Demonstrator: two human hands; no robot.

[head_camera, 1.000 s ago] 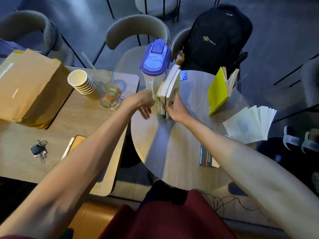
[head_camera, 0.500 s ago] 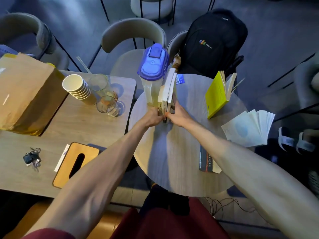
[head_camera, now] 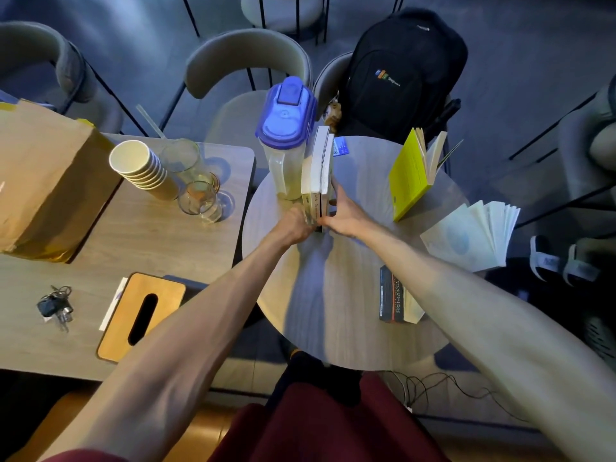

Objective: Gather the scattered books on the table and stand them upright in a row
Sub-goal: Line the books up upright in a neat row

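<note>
Two white books [head_camera: 317,168] stand upright on the round table [head_camera: 333,295], pressed side by side and leaning against the clear pitcher [head_camera: 284,138] with the blue lid just to their left. Their long axis runs up from the tabletop, tipped slightly away from the camera, and their spines face the person, though the print on them is too small to read. The left hand [head_camera: 295,225] is closed against the lower left side of the pair, while the right hand [head_camera: 343,213] presses flat on the right side, fingers extended along the cover; together they squeeze the books between them. How far the left fingers curl is hidden behind the knuckles. Well apart on the right, a yellow book [head_camera: 411,175] stands on its edge with its pages fanned open towards the far side. Near the table's right rim a pale book [head_camera: 470,238] lies flat, pages splayed and hanging over the edge. A dark book [head_camera: 391,296] lies flat close to the right forearm, which covers part of it; its spine lettering is blurred. A black backpack [head_camera: 403,71] sits on a chair beyond the table.
</note>
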